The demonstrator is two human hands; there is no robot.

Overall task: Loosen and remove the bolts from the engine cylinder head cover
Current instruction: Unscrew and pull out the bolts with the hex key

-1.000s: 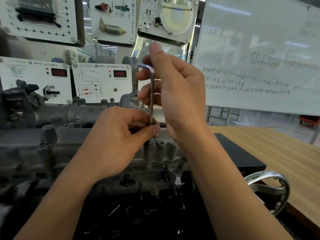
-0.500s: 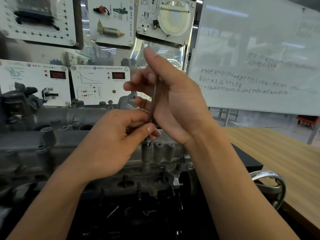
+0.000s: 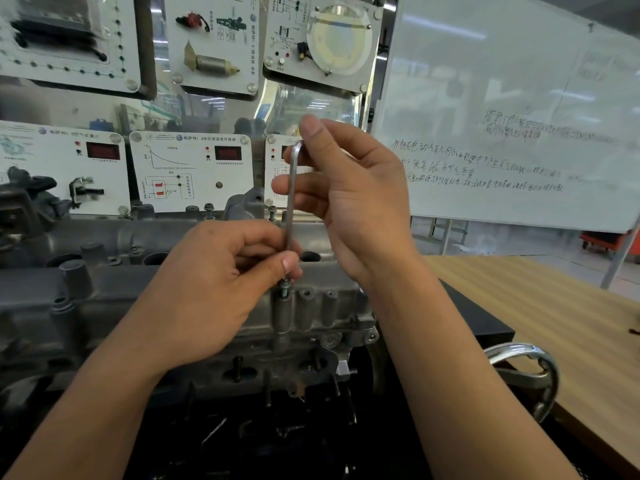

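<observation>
Off near right end of engine, a chrome handwheel (image 3: 540,372) is seen beside a wooden table (image 3: 554,323). At near right corner of the cylinder head cover (image 3: 104,292), a bolt (image 3: 284,289) is seen standing proud of its boss (image 3: 284,317), shank partly exposed. Just above it, lower shaft of the hex key (image 3: 290,202) is pinched betw. thumb & forefinger of the left hand (image 3: 214,282). Higher up, the key's bend is pinched by thumb & fingertips of the right hand (image 3: 353,195).

The key is held upright, tip at the bolt head. Vs. 1 sec ago, its short arm has been swung from pointing left to pointing right, so approx. half a turn has been given by finger-spinning. Little torque seems needed, so the bolt is judged already loose & nearly out; lifting it clear is prob. next.

Along the cover's far edge, a second bolt (image 3: 209,207) & a third bolt (image 3: 272,212) are seen raised but not removed. Beyond, instrument panels (image 3: 190,168) & a whiteboard (image 3: 519,98) are seen.
</observation>
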